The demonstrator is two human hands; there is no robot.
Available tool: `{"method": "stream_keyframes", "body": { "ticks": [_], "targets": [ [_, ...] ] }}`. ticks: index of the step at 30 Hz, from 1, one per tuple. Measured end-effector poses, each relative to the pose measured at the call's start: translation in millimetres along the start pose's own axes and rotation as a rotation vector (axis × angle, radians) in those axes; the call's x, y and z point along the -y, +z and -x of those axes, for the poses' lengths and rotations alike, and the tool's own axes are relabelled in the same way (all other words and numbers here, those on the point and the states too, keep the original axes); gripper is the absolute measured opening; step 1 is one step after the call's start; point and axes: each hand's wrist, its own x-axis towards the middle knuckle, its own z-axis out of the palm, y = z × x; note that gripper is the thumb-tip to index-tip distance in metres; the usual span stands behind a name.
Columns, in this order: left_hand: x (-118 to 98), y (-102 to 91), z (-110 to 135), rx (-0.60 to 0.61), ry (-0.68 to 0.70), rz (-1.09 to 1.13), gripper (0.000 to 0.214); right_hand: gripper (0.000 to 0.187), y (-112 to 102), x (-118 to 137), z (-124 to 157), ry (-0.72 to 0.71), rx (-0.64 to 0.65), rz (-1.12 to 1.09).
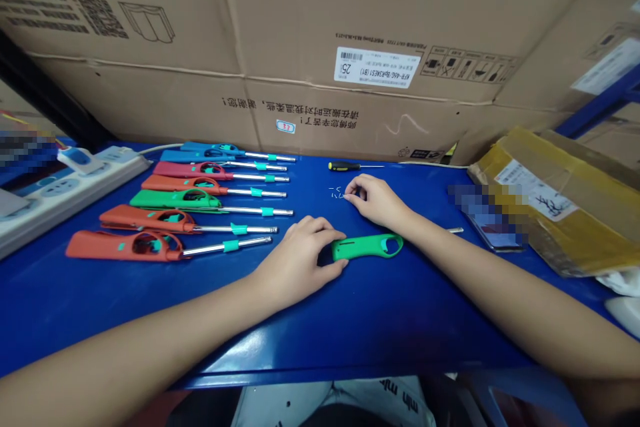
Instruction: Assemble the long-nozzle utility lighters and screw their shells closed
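The small pale pieces (340, 196) near the centre of the frame could easily be scattered or lost, as they are spread loose on the blue table (300, 340) and could be nudged by a fingertip or a sleeveless wrist. The green handle (361, 247) might also be tipped or swung round, since only its left end is gripped and its looped right end is left unsupported by any finger; the teal piece (388, 244) seen in that loop could then be shaken out, if it is not fixed. The metal rod (456, 230), partly hidden by the right forearm (475, 280), could be rolled if it is brushed. Just below the middle of the frame, the left end of the handle is held narrowly between the thumb and fingers of the left hand (295, 260), with most of its length stretched out rightward beyond the grip. The right hand (377, 200) is placed above the handle in the frame, its thumb and forefinger brought close together just beside the pale pieces; whether one is pinched there cannot be told.
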Motion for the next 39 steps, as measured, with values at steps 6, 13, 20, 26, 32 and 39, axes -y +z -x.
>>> {"method": "stream_keyframes", "body": {
  "ticks": [6,13,20,26,32,39],
  "targets": [
    [1,0.4,2,0.000,0.024,0.013,0.033,0.007,-5,5,4,0.069,-0.025,-0.065],
    [5,0.4,0,-0.017,0.054,0.023,0.035,0.010,-11,6,4,0.186,-0.023,-0.215],
    [5,0.4,0,-0.055,0.058,0.052,0.042,0.028,-23,37,39,0.210,0.172,-0.450],
    [6,3.7,-1,-0.087,0.097,0.065,0.037,0.021,-36,55,58,0.166,0.474,-0.430],
    [2,6.2,-3,-0.074,0.091,0.076,0.035,0.011,-40,55,58,0.083,0.518,-0.327],
    [-1,5.7,-2,-0.066,0.076,0.086,0.034,0.007,-39,53,62,0.052,0.526,-0.318]
  ]
}}
